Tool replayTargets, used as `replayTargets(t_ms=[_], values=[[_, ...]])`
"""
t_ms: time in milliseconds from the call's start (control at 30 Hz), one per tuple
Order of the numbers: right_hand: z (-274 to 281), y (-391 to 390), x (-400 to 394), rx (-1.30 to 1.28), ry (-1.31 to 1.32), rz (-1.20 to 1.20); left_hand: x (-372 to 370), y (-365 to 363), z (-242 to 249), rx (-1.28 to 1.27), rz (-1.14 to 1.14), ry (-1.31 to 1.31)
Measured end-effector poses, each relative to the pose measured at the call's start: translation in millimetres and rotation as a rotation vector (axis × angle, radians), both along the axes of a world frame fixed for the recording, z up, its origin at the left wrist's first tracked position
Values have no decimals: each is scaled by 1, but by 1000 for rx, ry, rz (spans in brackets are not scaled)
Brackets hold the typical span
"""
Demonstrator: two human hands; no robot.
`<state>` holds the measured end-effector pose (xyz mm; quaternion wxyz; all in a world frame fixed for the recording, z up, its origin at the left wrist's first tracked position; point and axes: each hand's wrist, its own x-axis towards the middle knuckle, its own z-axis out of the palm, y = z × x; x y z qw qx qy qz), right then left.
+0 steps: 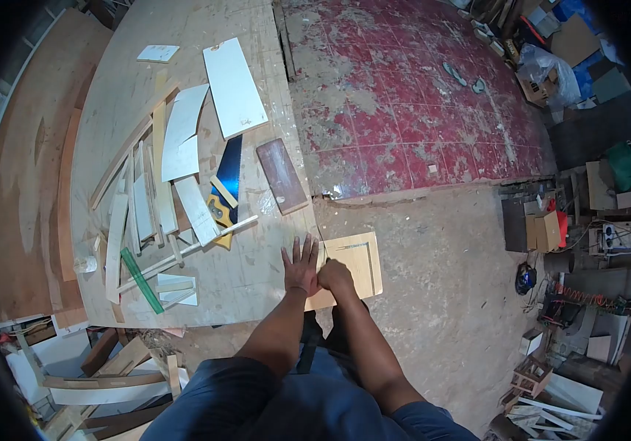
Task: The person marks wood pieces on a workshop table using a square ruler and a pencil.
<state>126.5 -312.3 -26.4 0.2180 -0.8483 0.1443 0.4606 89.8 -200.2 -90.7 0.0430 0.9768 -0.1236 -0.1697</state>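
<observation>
A light-coloured wooden board (357,257) with a dark L-shaped line on it juts past the table's right edge. My left hand (301,266) lies flat with its fingers stretched out, at the board's left side by the table edge. Right beside it, my right hand (336,278) is closed in a fist over the board. A thin dark line shows just ahead of that fist, but what the fingers hold is hidden. Up the table lies a handsaw with a yellow handle (220,212) and a blue blade (230,167), apart from both hands.
On the wooden table (257,294) lie white boards (234,88), a brown block (282,176), several wood strips (157,162) and a green strip (141,281). Offcuts (109,382) are piled at lower left. Boxes (543,229) and clutter line the right. Slippers (465,78) rest on the red floor.
</observation>
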Motion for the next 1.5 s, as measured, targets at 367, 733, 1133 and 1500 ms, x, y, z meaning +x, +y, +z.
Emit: replayTargets(t_ms=[367,733,1133,1500], values=[[11,-2,13,-34,51,43,6,3,26,-69,1,48],[13,-17,36,73,173,85,2,8,18,-146,14,-28],[36,-68,13,91,211,100,1,11,19,-244,64,-86],[117,-113,1,240,119,-22,7,10,18,-205,79,-36]])
